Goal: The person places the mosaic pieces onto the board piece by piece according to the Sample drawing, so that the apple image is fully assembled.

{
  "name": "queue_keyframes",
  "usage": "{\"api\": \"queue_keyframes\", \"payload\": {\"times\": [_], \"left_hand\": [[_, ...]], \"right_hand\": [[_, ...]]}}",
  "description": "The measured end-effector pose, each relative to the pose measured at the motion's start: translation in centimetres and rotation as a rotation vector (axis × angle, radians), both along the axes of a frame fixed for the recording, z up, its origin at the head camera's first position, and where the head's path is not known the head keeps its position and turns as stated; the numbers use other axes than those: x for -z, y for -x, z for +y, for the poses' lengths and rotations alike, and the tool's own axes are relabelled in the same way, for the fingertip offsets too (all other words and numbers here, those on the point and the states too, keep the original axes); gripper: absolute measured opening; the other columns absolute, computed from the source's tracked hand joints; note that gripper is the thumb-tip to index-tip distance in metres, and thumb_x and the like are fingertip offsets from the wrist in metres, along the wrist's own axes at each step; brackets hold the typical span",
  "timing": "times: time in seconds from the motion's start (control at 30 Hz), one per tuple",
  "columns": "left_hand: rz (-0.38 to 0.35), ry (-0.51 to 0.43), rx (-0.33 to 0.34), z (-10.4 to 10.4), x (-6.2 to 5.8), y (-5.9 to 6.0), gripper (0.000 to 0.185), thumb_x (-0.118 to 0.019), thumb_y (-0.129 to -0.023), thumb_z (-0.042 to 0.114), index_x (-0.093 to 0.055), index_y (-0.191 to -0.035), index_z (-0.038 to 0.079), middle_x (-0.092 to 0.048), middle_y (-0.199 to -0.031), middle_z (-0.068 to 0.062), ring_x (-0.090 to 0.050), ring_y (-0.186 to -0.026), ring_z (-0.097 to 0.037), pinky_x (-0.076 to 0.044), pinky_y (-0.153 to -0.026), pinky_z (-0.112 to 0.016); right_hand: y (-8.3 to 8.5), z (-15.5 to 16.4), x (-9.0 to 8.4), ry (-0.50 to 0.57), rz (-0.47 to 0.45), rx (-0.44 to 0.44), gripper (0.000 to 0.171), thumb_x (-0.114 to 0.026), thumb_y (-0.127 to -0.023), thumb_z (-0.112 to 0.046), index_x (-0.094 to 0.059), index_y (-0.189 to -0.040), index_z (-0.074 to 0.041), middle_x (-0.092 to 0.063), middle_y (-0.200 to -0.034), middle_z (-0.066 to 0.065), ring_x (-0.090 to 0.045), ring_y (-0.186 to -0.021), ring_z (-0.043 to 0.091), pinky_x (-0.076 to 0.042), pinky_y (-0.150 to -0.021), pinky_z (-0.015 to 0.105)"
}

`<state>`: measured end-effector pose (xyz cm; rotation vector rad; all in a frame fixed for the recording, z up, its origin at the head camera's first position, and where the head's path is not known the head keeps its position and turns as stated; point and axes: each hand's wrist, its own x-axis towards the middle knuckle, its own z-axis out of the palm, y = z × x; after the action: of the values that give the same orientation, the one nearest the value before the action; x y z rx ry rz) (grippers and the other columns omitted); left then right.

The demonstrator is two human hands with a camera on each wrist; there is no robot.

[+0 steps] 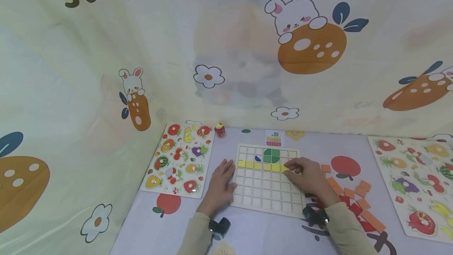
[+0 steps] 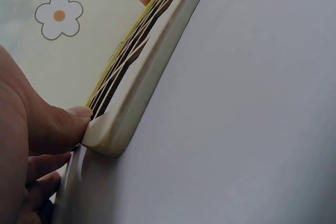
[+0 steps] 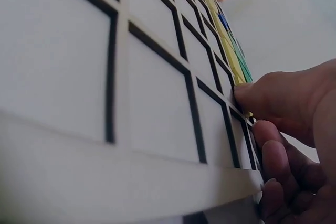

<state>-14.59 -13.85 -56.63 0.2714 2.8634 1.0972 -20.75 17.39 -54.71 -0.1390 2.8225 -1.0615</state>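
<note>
Writing: the only word you can read is "Juice", in dark letters on the pale cartoon-rabbit curtain [image 1: 226, 50] behind the bench.
Board: the pale wooden grid board [image 1: 267, 196] lies flat on the bench in front of you, between your two hands; a row of yellow square tiles [image 1: 260, 165] fills one line, with a green piece [image 1: 271, 155] just above it.
Left grip: your left hand [image 1: 221, 184] rests against the board's left edge, fingers fairly straight, thumb pressed to the corner, holding nothing.
Right grip: your right hand [image 1: 307, 176] has its fingers curled, pinching the yellow tile at the right end of the row.
Around: loose orange and red tiles [image 1: 357, 200] lie right of the board; a fruit puzzle board [image 1: 180, 158] lies to the left, another [image 1: 417, 184] far right; a small pattern card [image 1: 274, 138] and a little red toy figure [image 1: 220, 129] sit behind.
Surface: the bench [image 1: 262, 235] has a light lilac cover printed with apples.
</note>
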Motion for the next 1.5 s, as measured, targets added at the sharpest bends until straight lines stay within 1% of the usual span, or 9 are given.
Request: {"api": "queue_keyframes", "payload": {"times": [0.37,0.57,0.67,0.73,0.8,0.9,1.2,1.37,1.5], "left_hand": [[0.009,-0.007,-0.003,-0.1,0.1,0.0,0.062,-0.062,-0.103,0.016,-0.044,-0.161,0.009,-0.031,-0.175,0.001,-0.017,-0.166,-0.024,-0.019,-0.136,-0.053],[-0.004,-0.019,-0.002,-0.1,0.1,-0.1,0.063,-0.062,-0.103,0.016,-0.043,-0.162,0.01,-0.031,-0.176,0.002,-0.016,-0.166,-0.024,-0.019,-0.136,-0.054],[-0.014,-0.01,-0.009,0.0,0.0,-0.1,0.064,-0.063,-0.103,0.017,-0.042,-0.163,0.011,-0.03,-0.176,0.003,-0.016,-0.166,-0.022,-0.019,-0.136,-0.053],[-0.013,-0.005,-0.012,-0.1,0.0,-0.2,0.064,-0.063,-0.103,0.017,-0.042,-0.163,0.011,-0.03,-0.176,0.003,-0.016,-0.166,-0.022,-0.019,-0.136,-0.053],[-0.013,-0.004,-0.015,-0.1,0.0,-0.2,0.064,-0.063,-0.103,0.017,-0.042,-0.163,0.011,-0.03,-0.176,0.004,-0.016,-0.166,-0.022,-0.019,-0.136,-0.053],[0.001,-0.009,-0.012,0.0,0.0,-0.1,0.063,-0.063,-0.102,0.016,-0.043,-0.162,0.01,-0.031,-0.175,0.002,-0.017,-0.166,-0.024,-0.02,-0.135,-0.054],[-0.009,-0.024,-0.004,0.1,-0.1,-0.1,0.062,-0.062,-0.102,0.015,-0.044,-0.161,0.009,-0.031,-0.175,0.001,-0.017,-0.166,-0.025,-0.019,-0.136,-0.053],[-0.007,-0.019,-0.009,0.0,-0.2,-0.2,0.062,-0.062,-0.102,0.016,-0.044,-0.161,0.009,-0.031,-0.175,0.001,-0.017,-0.166,-0.025,-0.019,-0.135,-0.053],[0.003,-0.012,-0.006,0.0,-0.2,-0.1,0.062,-0.062,-0.102,0.016,-0.044,-0.161,0.009,-0.032,-0.175,0.0,-0.018,-0.166,-0.026,-0.02,-0.135,-0.053]], "right_hand": [[0.3,0.4,0.1,0.016,0.001,-0.007,0.035,-0.081,-0.093,-0.025,-0.075,-0.125,-0.013,-0.074,-0.107,0.008,-0.061,-0.091,0.021,-0.051,-0.07,0.027],[0.2,3.0,-0.3,-0.001,0.003,0.038,0.045,-0.079,-0.094,-0.032,-0.071,-0.133,-0.012,-0.072,-0.115,0.013,-0.063,-0.098,0.027,-0.054,-0.071,0.028],[0.3,5.1,-0.5,-0.029,-0.003,0.06,0.051,-0.078,-0.095,-0.032,-0.066,-0.139,-0.009,-0.065,-0.129,0.02,-0.06,-0.106,0.035,-0.061,-0.073,0.037],[0.4,6.4,-0.6,-0.073,0.002,0.072,0.055,-0.077,-0.095,-0.032,-0.064,-0.143,-0.008,-0.06,-0.135,0.024,-0.058,-0.111,0.041,-0.064,-0.081,0.049],[0.5,7.6,-0.5,-0.116,0.001,0.074,0.057,-0.077,-0.096,-0.032,-0.062,-0.145,-0.007,-0.057,-0.138,0.026,-0.057,-0.114,0.044,-0.063,-0.089,0.06],[0.4,8.7,-0.4,-0.156,0.0,0.061,0.056,-0.078,-0.096,-0.033,-0.064,-0.143,-0.006,-0.06,-0.136,0.028,-0.059,-0.114,0.046,-0.058,-0.097,0.069],[0.0,9.4,-0.3,-0.148,-0.05,0.048,0.047,-0.077,-0.097,-0.026,-0.065,-0.138,-0.004,-0.066,-0.132,0.027,-0.064,-0.108,0.042,-0.06,-0.097,0.065],[0.0,9.5,-0.3,-0.129,-0.073,0.072,0.047,-0.08,-0.095,-0.026,-0.066,-0.134,-0.003,-0.069,-0.125,0.026,-0.064,-0.1,0.037,-0.064,-0.088,0.057],[0.0,9.7,-0.2,-0.123,-0.051,0.074,0.042,-0.081,-0.095,-0.025,-0.066,-0.127,-0.002,-0.071,-0.112,0.021,-0.063,-0.092,0.031,-0.064,-0.077,0.045]]}}
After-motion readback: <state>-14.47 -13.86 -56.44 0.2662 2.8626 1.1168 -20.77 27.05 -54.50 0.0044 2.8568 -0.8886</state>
